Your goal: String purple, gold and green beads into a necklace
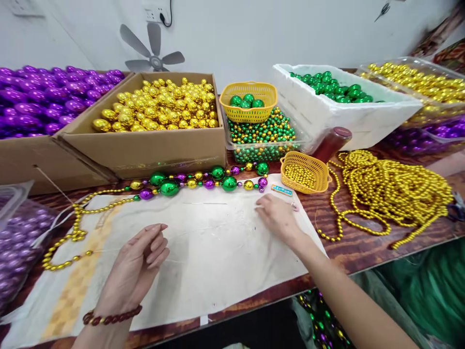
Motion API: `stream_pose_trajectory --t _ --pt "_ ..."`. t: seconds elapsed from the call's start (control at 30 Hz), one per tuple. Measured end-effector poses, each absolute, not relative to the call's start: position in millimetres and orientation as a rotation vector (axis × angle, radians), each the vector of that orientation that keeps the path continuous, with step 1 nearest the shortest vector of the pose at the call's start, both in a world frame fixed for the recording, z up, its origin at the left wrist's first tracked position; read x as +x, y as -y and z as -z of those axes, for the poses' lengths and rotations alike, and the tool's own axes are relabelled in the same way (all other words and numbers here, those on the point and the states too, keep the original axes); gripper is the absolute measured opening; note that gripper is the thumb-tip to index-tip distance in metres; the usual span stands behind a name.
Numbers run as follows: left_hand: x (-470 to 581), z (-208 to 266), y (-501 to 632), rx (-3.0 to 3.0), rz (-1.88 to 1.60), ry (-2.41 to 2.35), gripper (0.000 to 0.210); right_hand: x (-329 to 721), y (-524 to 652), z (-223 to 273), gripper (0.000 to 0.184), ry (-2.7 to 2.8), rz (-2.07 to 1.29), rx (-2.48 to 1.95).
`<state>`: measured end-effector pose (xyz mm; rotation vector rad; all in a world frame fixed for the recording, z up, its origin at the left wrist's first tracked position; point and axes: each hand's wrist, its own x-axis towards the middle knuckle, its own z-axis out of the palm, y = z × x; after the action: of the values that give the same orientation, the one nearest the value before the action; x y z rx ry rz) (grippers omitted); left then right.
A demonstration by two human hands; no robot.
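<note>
My left hand (136, 266), wearing a dark bead bracelet, is over the white cloth (214, 271) with its fingers curled and thumb and forefinger together. A clear thread (107, 250) runs from the gold bead strand (54, 264) to this hand, apparently pinched in it. To the right, my right hand (278, 218) reaches low over the cloth, fingertips bent together; what they hold, if anything, is hidden. A small pink-handled item (295, 207) shows beside it. Above lies a necklace of green, purple and gold beads (228, 183). A thin needle-like rod (205, 203) rests on the cloth.
Cartons of purple beads (32, 106) and gold beads (163, 106) stand behind. A yellow basket (249, 116) sits on a tub of small beads (261, 135). Right are a foam box (319, 116), a small basket (305, 186), a red-brown jar (332, 143) and heaped gold strands (388, 194).
</note>
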<state>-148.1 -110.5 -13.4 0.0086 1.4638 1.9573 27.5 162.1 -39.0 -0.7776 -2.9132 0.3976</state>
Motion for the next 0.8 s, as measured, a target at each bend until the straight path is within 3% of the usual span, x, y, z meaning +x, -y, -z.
stream_pose_trajectory --t 0.3,0.6,0.8 --pt "-146 15 130 0.0 -1.994 -1.452 0.016 -57 -90 45 0.018 3.156 -0.51 -0.137" --pt "-136 34 157 -0.128 -2.035 -1.409 0.017 -69 -73 51 0.016 3.169 -0.587 0.042" --pt "-130 39 163 -0.135 -2.035 -1.41 0.018 -75 -73 59 0.014 3.004 -0.87 -0.013"
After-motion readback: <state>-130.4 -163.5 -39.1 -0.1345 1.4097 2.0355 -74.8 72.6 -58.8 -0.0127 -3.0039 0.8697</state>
